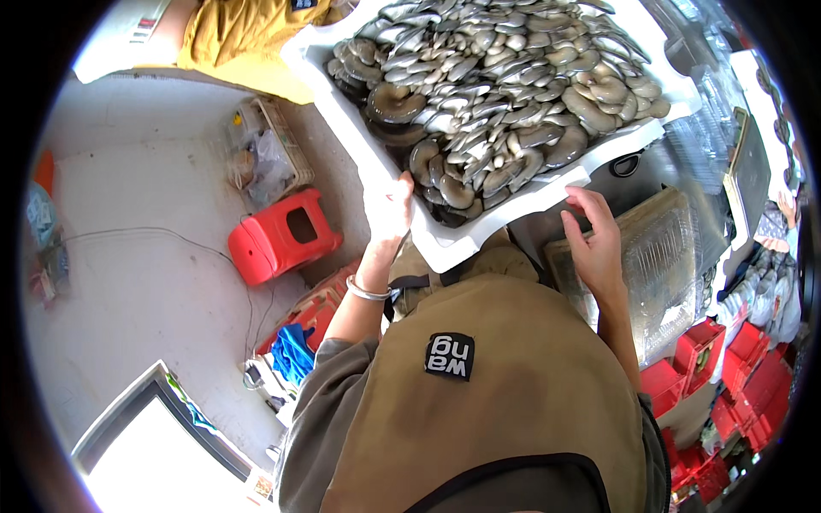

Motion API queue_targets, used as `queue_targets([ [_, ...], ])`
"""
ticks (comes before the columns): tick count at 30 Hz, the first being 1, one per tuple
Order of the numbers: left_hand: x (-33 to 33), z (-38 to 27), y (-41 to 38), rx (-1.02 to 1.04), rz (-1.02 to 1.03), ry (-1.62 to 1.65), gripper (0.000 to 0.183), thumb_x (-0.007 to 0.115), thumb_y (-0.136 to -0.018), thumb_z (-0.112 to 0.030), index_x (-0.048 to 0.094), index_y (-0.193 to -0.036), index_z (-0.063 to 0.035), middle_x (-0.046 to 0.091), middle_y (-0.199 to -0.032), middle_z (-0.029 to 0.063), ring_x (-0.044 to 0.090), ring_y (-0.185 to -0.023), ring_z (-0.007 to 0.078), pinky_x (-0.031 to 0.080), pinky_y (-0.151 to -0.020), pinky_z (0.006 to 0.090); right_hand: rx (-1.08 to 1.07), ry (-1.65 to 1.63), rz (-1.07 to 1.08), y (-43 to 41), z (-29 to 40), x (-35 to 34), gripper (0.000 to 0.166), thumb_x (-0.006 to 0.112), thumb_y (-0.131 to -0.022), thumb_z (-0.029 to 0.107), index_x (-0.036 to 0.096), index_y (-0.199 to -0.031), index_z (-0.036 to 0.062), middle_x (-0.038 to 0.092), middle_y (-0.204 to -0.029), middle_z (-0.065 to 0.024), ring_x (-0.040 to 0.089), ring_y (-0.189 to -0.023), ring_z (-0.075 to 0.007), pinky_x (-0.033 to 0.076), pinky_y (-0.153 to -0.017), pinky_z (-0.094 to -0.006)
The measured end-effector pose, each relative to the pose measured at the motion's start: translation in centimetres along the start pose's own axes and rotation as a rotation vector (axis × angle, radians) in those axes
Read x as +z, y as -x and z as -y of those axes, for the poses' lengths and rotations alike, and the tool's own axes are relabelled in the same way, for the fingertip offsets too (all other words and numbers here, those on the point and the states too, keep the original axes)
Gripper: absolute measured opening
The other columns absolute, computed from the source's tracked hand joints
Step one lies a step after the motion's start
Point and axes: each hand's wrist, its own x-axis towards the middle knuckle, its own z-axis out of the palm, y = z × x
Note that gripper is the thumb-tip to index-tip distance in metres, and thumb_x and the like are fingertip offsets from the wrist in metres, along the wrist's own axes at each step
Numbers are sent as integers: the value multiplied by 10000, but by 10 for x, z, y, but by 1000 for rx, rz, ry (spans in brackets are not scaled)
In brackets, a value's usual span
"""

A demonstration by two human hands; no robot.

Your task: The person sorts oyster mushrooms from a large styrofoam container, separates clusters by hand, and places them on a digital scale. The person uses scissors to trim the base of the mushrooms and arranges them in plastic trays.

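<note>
Before me a white foam box (545, 204) is heaped with grey, glossy mushroom caps (487, 90) that look like oyster mushrooms. Its near corner points toward my apron (513, 346). My left hand (388, 208) grips the box's left wall, thumb over the rim and fingers hidden beneath. At the near right side, my right hand (593, 234) has its fingers curved and apart, holding nothing. Its index fingertip is at the rim; I cannot tell whether it touches. A black scissors handle (625, 165) shows just right of the box.
A person in a yellow apron (247, 38) stands beyond the box. At left are a red plastic stool (282, 237) and a crate (285, 144) with plastic bags. Clear plastic containers (660, 269) lie to the right, with red baskets (699, 353) farther out.
</note>
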Motion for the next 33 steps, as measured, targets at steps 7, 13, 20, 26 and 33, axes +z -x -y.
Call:
queue_targets([
  [7, 1, -6, 3, 12, -53, -10, 392, 595, -784, -308, 522, -536, -13, 427, -461, 43, 444, -454, 156, 387, -494, 305, 24, 23, -10, 0, -6, 8, 265, 541, -815, -11, 545, -1079, -2, 571, -949, -117, 568, -863, -204, 440, -777, -274],
  [13, -1, -2, 2, -25, 5, -24, 387, 588, -801, -303, 526, -539, -24, 411, -462, 40, 427, -448, 155, 379, -485, 304, 40, -31, -74, -1, -9, 15, 223, 533, -824, -14, 549, -1046, -6, 567, -916, -101, 564, -828, -173, 444, -759, -269],
  [20, 4, -6, 12, 38, -50, 186, 319, 552, -843, -188, 459, -561, -70, 373, -538, -77, 335, -508, 56, 267, -462, 264, 98, -40, -109, -8, -11, 15, 176, 538, -824, -9, 549, -999, -8, 553, -894, -94, 547, -813, -165, 441, -740, -260],
  [26, 6, -11, 15, 14, -79, -25, 434, 571, -829, -241, 433, -478, -26, 349, -454, -30, 337, -454, 89, 276, -449, 283, 177, -204, -66, -9, -18, 9, 170, 536, -837, -13, 543, -1007, 3, 561, -918, -53, 529, -822, -99, 433, -731, -225],
  [33, 7, -3, 16, 1, -83, -30, 479, 560, -820, -420, 497, -549, -31, 351, -456, 13, 371, -436, 138, 297, -444, 304, 151, -208, -105, -5, -25, 13, 188, 543, -833, -5, 535, -1021, -1, 576, -941, -76, 547, -841, -123, 441, -755, -238],
])
